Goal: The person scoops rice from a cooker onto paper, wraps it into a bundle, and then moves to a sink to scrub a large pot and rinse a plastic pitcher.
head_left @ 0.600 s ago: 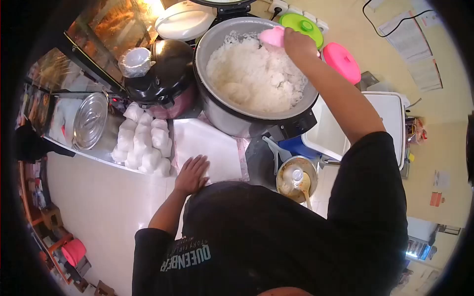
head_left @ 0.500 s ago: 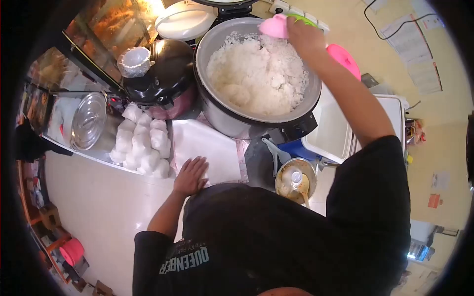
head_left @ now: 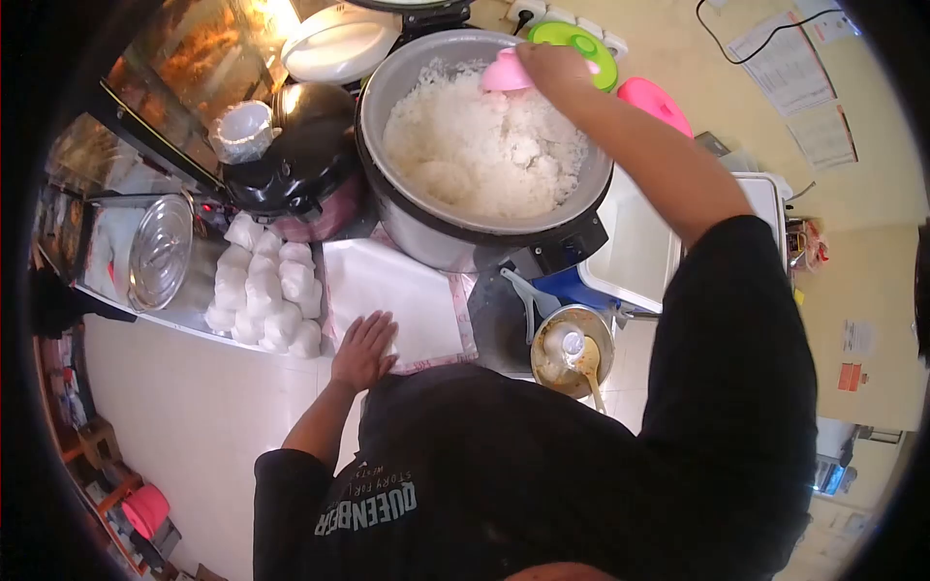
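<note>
Resting the left hand, loose and flat, on white paper on the grey surface. Holding a pink cup in the right hand, at the far rim of the big pot of rice. Past that, seeing papers on the yellow wall.

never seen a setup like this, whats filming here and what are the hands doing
There is no machine arm here: these are a person's own bare hands, seen by one camera worn on the head, looking forward and down. The right hand holds a pink scoop at the far side of a big open pot of white rice. The left hand holds nothing and lies palm down at the edge of a white sheet. Nearby are white bundles, a black cooker and a metal bowl with a spoon in it.
</note>
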Demonstrator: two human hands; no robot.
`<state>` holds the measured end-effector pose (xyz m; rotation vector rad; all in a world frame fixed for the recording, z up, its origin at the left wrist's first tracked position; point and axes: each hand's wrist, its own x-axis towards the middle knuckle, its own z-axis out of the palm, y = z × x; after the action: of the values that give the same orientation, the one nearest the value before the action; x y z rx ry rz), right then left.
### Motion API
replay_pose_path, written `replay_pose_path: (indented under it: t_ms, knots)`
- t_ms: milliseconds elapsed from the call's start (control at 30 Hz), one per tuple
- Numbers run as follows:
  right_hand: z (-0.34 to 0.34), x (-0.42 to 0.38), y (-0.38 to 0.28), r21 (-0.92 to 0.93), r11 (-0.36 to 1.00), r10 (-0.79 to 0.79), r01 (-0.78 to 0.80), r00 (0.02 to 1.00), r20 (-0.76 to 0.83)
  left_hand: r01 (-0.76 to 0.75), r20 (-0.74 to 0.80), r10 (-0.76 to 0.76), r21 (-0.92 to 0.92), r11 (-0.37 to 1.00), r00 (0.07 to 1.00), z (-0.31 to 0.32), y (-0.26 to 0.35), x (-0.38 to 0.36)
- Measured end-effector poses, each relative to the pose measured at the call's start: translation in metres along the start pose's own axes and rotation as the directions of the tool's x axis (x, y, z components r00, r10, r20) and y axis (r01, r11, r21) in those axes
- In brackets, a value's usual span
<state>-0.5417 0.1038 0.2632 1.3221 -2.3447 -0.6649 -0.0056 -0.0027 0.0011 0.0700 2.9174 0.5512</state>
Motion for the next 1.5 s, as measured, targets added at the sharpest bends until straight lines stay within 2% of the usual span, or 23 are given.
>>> replay_pose_path:
  t_ms: [33,67,167,233,300,367,467,567,667,700,733,800,867,900,933,967,1000,1100,1200,1400,1500]
  knots:
    - [0.0,-0.013,0.001,0.024,0.998,0.051,-0.054,0.993,0.105,0.003,0.029,-0.003,0.005,1.0,1.0,0.003,0.005,-0.006]
    - [-0.003,-0.027,0.008,0.062,0.994,0.088,-0.093,0.992,0.086,0.002,-0.007,-0.002,-0.021,1.0,1.0,0.005,0.006,-0.008]
    - [-0.044,-0.064,0.024,-0.032,0.999,-0.029,0.04,0.955,0.295,-0.008,-0.043,0.006,-0.052,0.999,0.999,0.001,0.009,-0.01]
    - [-0.07,-0.075,0.01,0.012,0.999,0.025,-0.041,0.796,0.604,-0.014,-0.059,0.012,-0.046,0.999,0.998,0.002,0.007,-0.011]
    - [-0.082,-0.091,-0.001,0.071,0.996,-0.093,0.061,0.663,0.743,-0.01,-0.068,0.007,-0.052,0.999,0.998,0.005,0.005,-0.01]
    - [-0.066,-0.103,-0.003,0.065,0.996,-0.084,0.053,0.696,0.713,0.003,-0.053,-0.007,-0.071,0.997,0.999,0.008,0.002,-0.013]
    - [-0.079,-0.098,-0.006,0.055,0.968,-0.196,0.243,0.607,0.77,0.01,-0.054,-0.013,-0.055,0.998,0.998,0.01,0.002,-0.015]
    - [-0.081,-0.078,-0.006,0.03,0.913,-0.227,0.407,0.444,0.867,0.013,-0.034,-0.015,-0.059,0.998,0.999,0.011,0.003,-0.012]
    - [-0.108,-0.056,-0.026,0.04,0.852,-0.187,0.523,0.233,0.954,-0.01,-0.113,0.003,-0.064,0.998,0.994,0.014,0.001,-0.013]
    - [-0.109,-0.055,-0.029,0.235,0.899,-0.326,0.369,0.209,0.922,-0.009,-0.111,0.002,-0.068,0.998,0.994,0.011,0.0,-0.013]
    - [-0.111,-0.056,-0.034,0.422,0.885,-0.459,0.198,0.208,0.864,-0.009,-0.109,0.001,-0.074,0.997,0.994,0.009,0.003,-0.013]
    - [-0.108,-0.052,-0.082,0.306,0.882,-0.439,0.358,0.387,0.811,-0.004,-0.087,-0.003,-0.084,0.996,0.996,0.006,0.006,-0.012]
    - [-0.118,-0.029,-0.093,0.296,0.893,-0.436,0.34,0.485,0.758,0.011,-0.035,-0.014,-0.084,0.996,0.999,0.005,0.004,-0.014]
    - [-0.111,-0.021,-0.081,0.338,0.928,-0.355,0.154,0.639,0.682,0.005,-0.05,-0.009,-0.071,0.997,0.999,0.005,0.003,-0.014]
    - [-0.075,0.001,-0.059,0.266,0.896,-0.443,0.355,0.703,0.556,-0.004,-0.062,0.0,-0.062,0.998,0.998,0.006,0.002,-0.014]
    - [-0.075,0.005,-0.04,0.296,0.93,-0.326,0.216,0.856,0.401,-0.012,-0.074,0.008,-0.055,0.998,0.997,0.008,0.003,-0.014]
    - [-0.078,0.007,-0.022,0.345,0.935,-0.169,0.08,0.957,0.236,-0.007,-0.072,0.003,-0.061,0.998,0.997,0.008,0.004,-0.013]
    - [-0.053,0.004,0.007,-0.02,1.0,-0.016,0.023,0.965,0.263,-0.006,-0.09,-0.001,-0.071,0.997,0.996,0.008,0.005,-0.011]
    - [-0.019,-0.035,0.006,0.082,0.985,0.123,-0.153,0.948,0.295,-0.013,-0.125,0.003,-0.081,0.997,0.992,0.005,0.004,-0.011]
    - [-0.055,-0.071,0.014,0.022,0.998,0.035,-0.061,0.785,0.619,-0.004,-0.11,-0.004,-0.065,0.998,0.994,0.002,0.007,-0.01]
    - [-0.076,-0.083,0.006,0.053,0.989,-0.13,0.136,0.652,0.747,-0.006,-0.123,-0.001,-0.057,0.998,0.992,0.006,0.004,-0.012]
